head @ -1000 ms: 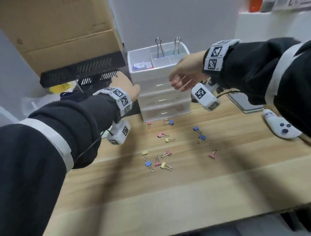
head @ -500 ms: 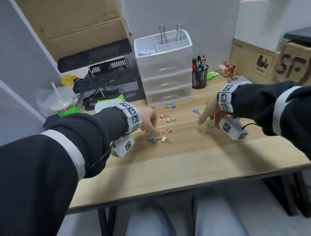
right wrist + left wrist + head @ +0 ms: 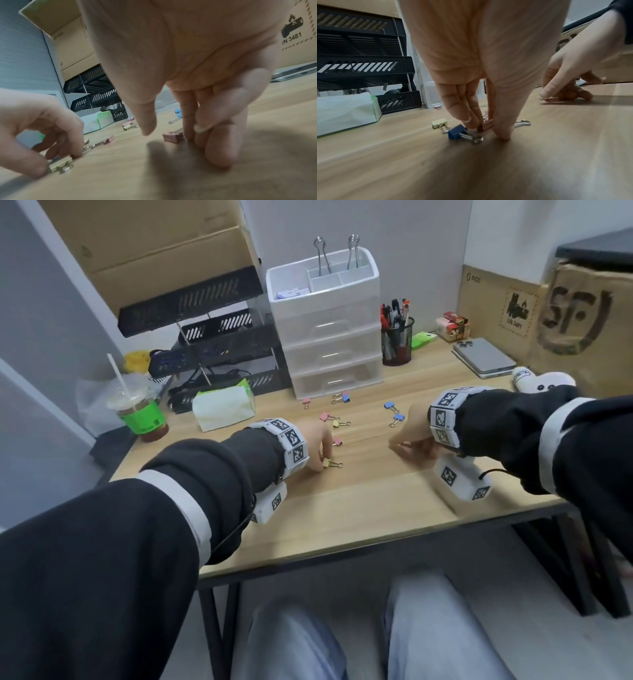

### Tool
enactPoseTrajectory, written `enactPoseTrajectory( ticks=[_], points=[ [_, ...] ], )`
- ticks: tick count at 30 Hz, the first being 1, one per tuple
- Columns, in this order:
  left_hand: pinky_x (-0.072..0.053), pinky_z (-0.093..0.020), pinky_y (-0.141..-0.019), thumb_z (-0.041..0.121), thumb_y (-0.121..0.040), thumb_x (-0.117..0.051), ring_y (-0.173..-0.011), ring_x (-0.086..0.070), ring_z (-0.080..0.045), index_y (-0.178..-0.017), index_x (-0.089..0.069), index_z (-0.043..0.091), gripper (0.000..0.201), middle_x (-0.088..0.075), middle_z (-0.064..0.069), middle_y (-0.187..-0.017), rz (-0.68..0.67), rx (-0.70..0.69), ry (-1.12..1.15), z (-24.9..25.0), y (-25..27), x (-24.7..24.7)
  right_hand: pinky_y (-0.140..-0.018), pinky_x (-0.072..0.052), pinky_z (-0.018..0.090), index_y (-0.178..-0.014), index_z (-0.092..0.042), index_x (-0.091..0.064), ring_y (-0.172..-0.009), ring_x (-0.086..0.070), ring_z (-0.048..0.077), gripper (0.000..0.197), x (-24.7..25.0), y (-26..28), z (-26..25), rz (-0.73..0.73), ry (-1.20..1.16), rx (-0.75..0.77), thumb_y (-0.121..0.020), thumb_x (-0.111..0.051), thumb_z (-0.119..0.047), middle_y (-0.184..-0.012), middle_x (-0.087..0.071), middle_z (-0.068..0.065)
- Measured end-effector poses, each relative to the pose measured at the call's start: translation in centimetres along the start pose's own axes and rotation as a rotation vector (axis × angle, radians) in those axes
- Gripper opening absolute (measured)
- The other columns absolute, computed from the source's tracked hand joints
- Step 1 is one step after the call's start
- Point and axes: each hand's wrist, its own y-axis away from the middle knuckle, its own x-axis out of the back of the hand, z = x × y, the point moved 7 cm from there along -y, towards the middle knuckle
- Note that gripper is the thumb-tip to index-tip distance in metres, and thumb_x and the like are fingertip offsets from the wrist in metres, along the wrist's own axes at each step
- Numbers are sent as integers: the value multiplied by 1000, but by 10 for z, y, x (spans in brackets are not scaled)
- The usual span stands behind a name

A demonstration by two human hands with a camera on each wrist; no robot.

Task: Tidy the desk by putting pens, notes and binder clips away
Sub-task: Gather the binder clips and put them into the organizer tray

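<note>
Several small coloured binder clips [image 3: 337, 424] lie scattered on the wooden desk [image 3: 359, 508] in front of a white drawer organiser [image 3: 329, 313]. My left hand [image 3: 322, 462] reaches down onto a cluster near the desk's middle. In the left wrist view its fingers and thumb pinch a pink clip [image 3: 486, 125], with a blue clip [image 3: 457, 133] and a yellow clip [image 3: 439, 123] beside it. My right hand [image 3: 397, 447] is down on the desk to the right. Its index finger touches another pink clip [image 3: 172, 137] and its thumb [image 3: 147, 121] hangs just short of it.
A mesh pen cup [image 3: 396, 344] stands right of the organiser. Black stacked trays [image 3: 219, 337], a tissue pack [image 3: 222, 409] and an iced drink [image 3: 140, 412] are at the left. A phone on a grey device [image 3: 483, 359], a white toy [image 3: 541, 381] and cardboard boxes [image 3: 579, 313] are at the right.
Both hands have come down from the organiser to the desk. The left has closed on clips in the middle cluster; the right has moved nearer to a pink clip.
</note>
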Motion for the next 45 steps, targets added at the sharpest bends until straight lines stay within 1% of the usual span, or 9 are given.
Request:
enactPoseTrajectory(
  ticks=[6,10,14,16,19,23,30,40,45],
  points=[
    [-57,-27,-79,17,-76,-77,-90,-70,-18,-106,-78,17,29,-75,0,-99,-35,5,-58,0,-8,5,-79,-52,31,-97,-5,-67,-84,-63,26,17,-1,-5,-6,-34,15,7,-91,-60,-19,-95,-67,9],
    [-60,-30,-80,15,-72,-77,-85,-71,-18,-100,-80,16,28,-77,2,-91,-62,-4,-73,-3,-12,6,-61,-48,26,-99,-9,-60,-77,-59,23,14,-2,-4,-12,-40,96,21,-93,-56,-21,-91,-62,9],
    [-60,-33,-80,17,-73,-78,-86,-72,-20,-96,-80,17,23,-76,1,-91,-73,-8,-108,-3,-17,5,-85,-57,35,-101,-9,-66,-93,-70,25,27,8,-12,-25,45,194,73,-82,-68,-27,-101,-72,8],
    [-60,-31,-79,17,-76,-77,-87,-71,-20,-96,-80,16,21,-76,1,-93,-61,-15,-102,-3,-17,5,-77,-57,34,-92,-9,-67,-85,-70,23,16,9,-11,-35,43,218,123,-82,-73,-20,-96,-71,8],
    [-58,-28,-71,17,-78,-74,-80,-69,-20,-95,-79,15,17,-75,-1,-90,-20,-40,-67,-5,-16,8,-61,-51,25,-75,-12,-62,-66,-63,19,12,7,-14,-47,29,91,171,-82,-72,-14,-80,-67,6],
    [-54,-27,-60,22,-77,-73,-77,-67,-19,-88,-71,16,13,-68,0,-84,149,-34,64,-19,-11,31,-77,-60,36,-90,1,-68,-73,-72,30,17,3,-25,-64,24,-223,170,-82,-55,-6,-86,-74,16],
    [-51,-21,-50,3,-87,-55,-62,-67,-15,-90,-69,2,14,-75,-10,-83,217,86,261,-55,3,37,-43,-35,19,-84,-4,-62,-50,-48,20,22,-9,-31,-102,-40,-294,263,-83,-41,1,-73,-65,13],
    [-36,-26,-54,10,-94,-46,-79,-51,-23,-90,-58,10,13,-58,-9,-92,271,199,246,-66,-36,40,-79,-53,31,-99,-18,-68,-85,-63,17,17,-22,-32,-118,58,103,517,-85,-66,-26,-95,-69,-1],
    [-35,-24,-59,22,-97,-57,-90,-50,-21,-117,-51,13,23,-57,-7,-110,191,107,131,-44,-70,39,-60,-43,27,-102,-2,-72,-72,-56,23,38,-22,-32,-97,95,279,519,-93,-54,-34,-99,-73,14]
  ],
)
